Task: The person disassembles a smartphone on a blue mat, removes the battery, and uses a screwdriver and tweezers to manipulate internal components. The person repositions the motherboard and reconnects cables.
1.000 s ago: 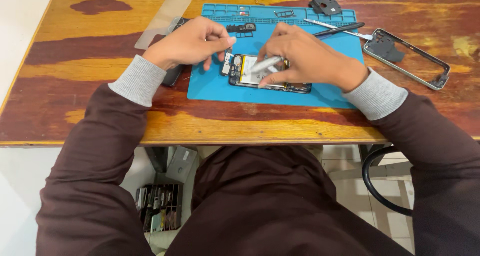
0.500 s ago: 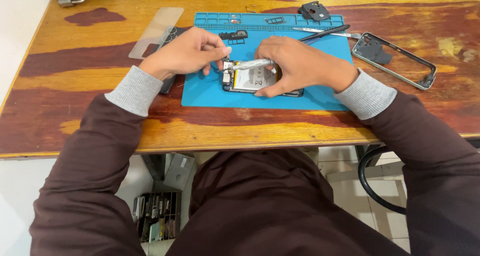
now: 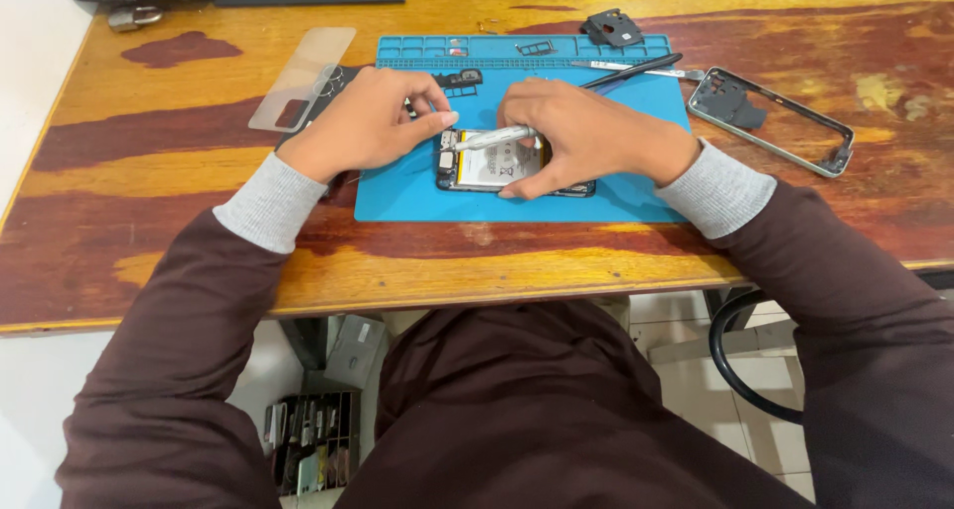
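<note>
Worn wooden table (image 3: 179,260), blue mat (image 3: 636,186), left hand (image 3: 368,121) curled on opened phone (image 3: 487,166), right hand (image 3: 586,136) gripping tweezers (image 3: 497,137), tiled floor (image 3: 686,355) below

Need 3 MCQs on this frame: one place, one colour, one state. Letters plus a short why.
1. Where does the opened phone lie?
A. on the mat
B. on the bare wood
C. on the lap

2. What colour is the mat?
A. red
B. blue
C. grey

3. What does the right hand hold?
A. nothing
B. the phone frame
C. a white tool

A: the phone rests on the mat, between both hands.
B: the mat is blue on the brown table.
C: a white tool sticks out of the right hand toward the left hand; the frame lies apart.
</note>
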